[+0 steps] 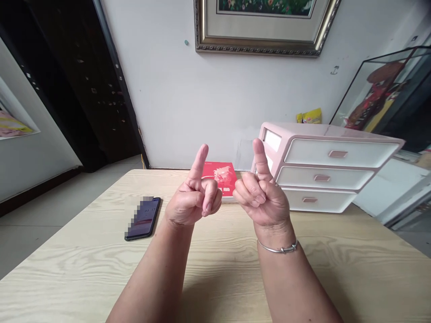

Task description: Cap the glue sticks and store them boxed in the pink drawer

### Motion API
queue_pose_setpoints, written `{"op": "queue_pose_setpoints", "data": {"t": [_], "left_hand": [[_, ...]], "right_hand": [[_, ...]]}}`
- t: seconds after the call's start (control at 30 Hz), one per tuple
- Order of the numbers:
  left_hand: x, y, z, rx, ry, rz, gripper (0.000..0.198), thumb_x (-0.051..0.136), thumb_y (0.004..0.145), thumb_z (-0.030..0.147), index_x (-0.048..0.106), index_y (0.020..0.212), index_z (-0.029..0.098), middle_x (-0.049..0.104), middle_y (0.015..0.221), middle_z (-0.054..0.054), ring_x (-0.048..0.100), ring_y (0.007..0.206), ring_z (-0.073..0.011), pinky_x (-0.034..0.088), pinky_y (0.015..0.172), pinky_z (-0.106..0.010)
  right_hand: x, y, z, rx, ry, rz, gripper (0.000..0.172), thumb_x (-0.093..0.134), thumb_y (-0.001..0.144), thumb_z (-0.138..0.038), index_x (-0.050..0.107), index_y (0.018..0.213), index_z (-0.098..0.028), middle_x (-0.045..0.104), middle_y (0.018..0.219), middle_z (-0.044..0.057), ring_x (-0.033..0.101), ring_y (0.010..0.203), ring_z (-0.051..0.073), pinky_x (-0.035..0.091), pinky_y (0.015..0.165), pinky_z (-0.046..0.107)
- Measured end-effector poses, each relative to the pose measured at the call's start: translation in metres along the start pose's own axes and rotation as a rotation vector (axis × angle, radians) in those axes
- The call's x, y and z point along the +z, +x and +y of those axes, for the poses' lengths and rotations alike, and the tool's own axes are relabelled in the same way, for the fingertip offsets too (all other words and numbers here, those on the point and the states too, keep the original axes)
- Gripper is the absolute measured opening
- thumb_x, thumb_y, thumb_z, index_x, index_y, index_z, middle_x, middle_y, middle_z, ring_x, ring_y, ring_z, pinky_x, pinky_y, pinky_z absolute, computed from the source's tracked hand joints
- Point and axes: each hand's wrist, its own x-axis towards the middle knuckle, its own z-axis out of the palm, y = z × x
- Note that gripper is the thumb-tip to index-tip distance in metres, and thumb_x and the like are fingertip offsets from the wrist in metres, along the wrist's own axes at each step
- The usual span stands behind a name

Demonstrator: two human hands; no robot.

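Just behind the fingers (210,197) of the left hand (188,202), a red book (225,172) lies.

The left forearm (151,278) and right forearm (292,282) rise from 6 o'clock, bringing the left hand (191,202) and right hand (262,197) up just apart, both empty. Each hand curls nearly shut, the left's raised finger (200,160) pointing to 1 o'clock, the right's raised finger (260,155) to 11 o'clock.

A framed picture (262,47) is hanging on the white wall (215,89), while a dark door (77,85) is standing left of that wall, grey floor (40,215) is running beyond it, and a glass case (380,94) is sitting right of it.
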Motion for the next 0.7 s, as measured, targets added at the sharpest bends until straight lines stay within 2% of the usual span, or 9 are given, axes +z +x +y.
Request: {"op": "queue_pose_setpoints", "data": {"t": [0.07, 0.17, 0.27, 0.33, 0.4, 0.47, 0.53, 0.7], "left_hand": [[-0.001, -0.003, -0.005, -0.031, 0.014, 0.068, 0.102, 0.059, 0.073, 0.007, 0.006, 0.152, 0.043, 0.054, 0.057, 0.009, 0.041, 0.043, -0.0071, 0.033, 0.043, -0.017], [-0.009, -0.013, -0.025, -0.198, 0.182, 0.238, 0.091, 0.058, 0.073, 0.009, 0.023, 0.152, 0.034, 0.060, 0.071, 0.004, 0.048, 0.052, -0.0082, 0.034, 0.047, -0.019], [-0.023, -0.035, -0.056, -0.485, 0.565, 0.433, 0.073, 0.056, 0.076, 0.018, 0.038, 0.147, 0.021, 0.065, 0.086, -0.002, 0.056, 0.064, -0.0107, 0.039, 0.052, -0.020], [-0.029, -0.051, -0.076, -0.709, 0.941, 0.508, 0.059, 0.049, 0.082, 0.026, 0.047, 0.140, 0.017, 0.066, 0.087, -0.003, 0.060, 0.068, -0.0127, 0.040, 0.054, -0.022], [-0.030, -0.066, -0.090, -0.774, 1.052, 0.513, 0.049, 0.051, 0.081, 0.029, 0.059, 0.125, 0.011, 0.065, 0.076, -0.003, 0.060, 0.065, -0.0155, 0.040, 0.057, -0.024], [-0.026, -0.076, -0.100, -0.791, 1.129, 0.496, 0.034, 0.051, 0.082, 0.034, 0.069, 0.103, 0.013, 0.063, 0.070, -0.003, 0.058, 0.065, -0.0171, 0.038, 0.058, -0.026], [-0.019, -0.082, -0.105, -0.789, 1.172, 0.468, 0.029, 0.049, 0.085, 0.037, 0.069, 0.088, 0.016, 0.062, 0.068, -0.002, 0.058, 0.067, -0.0179, 0.036, 0.060, -0.026], [-0.010, -0.089, -0.114, -0.730, 1.301, 0.363, 0.030, 0.043, 0.091, 0.036, 0.067, 0.084, 0.019, 0.067, 0.071, -0.002, 0.061, 0.070, -0.0167, 0.037, 0.062, -0.023]], "right_hand": [[-0.002, -0.003, 0.005, 0.014, -0.004, 0.082, 0.070, 0.060, 0.077, -0.020, 0.041, 0.142, -0.040, 0.041, 0.049, -0.012, 0.028, 0.042, 0.009, 0.026, 0.043, 0.021], [-0.018, -0.016, 0.021, 0.130, -0.090, 0.327, 0.063, 0.058, 0.071, -0.015, 0.054, 0.132, -0.028, 0.051, 0.056, -0.008, 0.042, 0.048, 0.009, 0.029, 0.044, 0.019], [-0.046, -0.043, 0.041, 0.284, -0.255, 0.689, 0.055, 0.057, 0.064, -0.012, 0.061, 0.118, -0.016, 0.063, 0.065, -0.003, 0.052, 0.052, 0.009, 0.030, 0.042, 0.017], [-0.066, -0.066, 0.050, 0.409, -0.276, 0.893, 0.046, 0.057, 0.064, -0.015, 0.063, 0.110, -0.014, 0.064, 0.064, -0.001, 0.055, 0.051, 0.010, 0.032, 0.041, 0.017], [-0.085, -0.087, 0.050, 0.465, -0.296, 1.056, 0.037, 0.059, 0.067, -0.017, 0.063, 0.103, -0.015, 0.065, 0.064, 0.000, 0.058, 0.051, 0.011, 0.035, 0.040, 0.017], [-0.101, -0.104, 0.042, 0.435, -0.331, 1.152, 0.029, 0.062, 0.070, -0.021, 0.062, 0.099, -0.016, 0.065, 0.064, 0.000, 0.060, 0.051, 0.011, 0.036, 0.041, 0.017], [-0.116, -0.115, 0.030, 0.370, -0.366, 1.227, 0.025, 0.064, 0.073, -0.024, 0.060, 0.097, -0.018, 0.065, 0.065, -0.001, 0.060, 0.051, 0.011, 0.039, 0.042, 0.017], [-0.152, -0.125, 0.002, 0.259, -0.393, 1.392, 0.017, 0.062, 0.082, -0.026, 0.054, 0.096, -0.021, 0.063, 0.068, -0.004, 0.062, 0.055, 0.010, 0.049, 0.049, 0.019]]}}
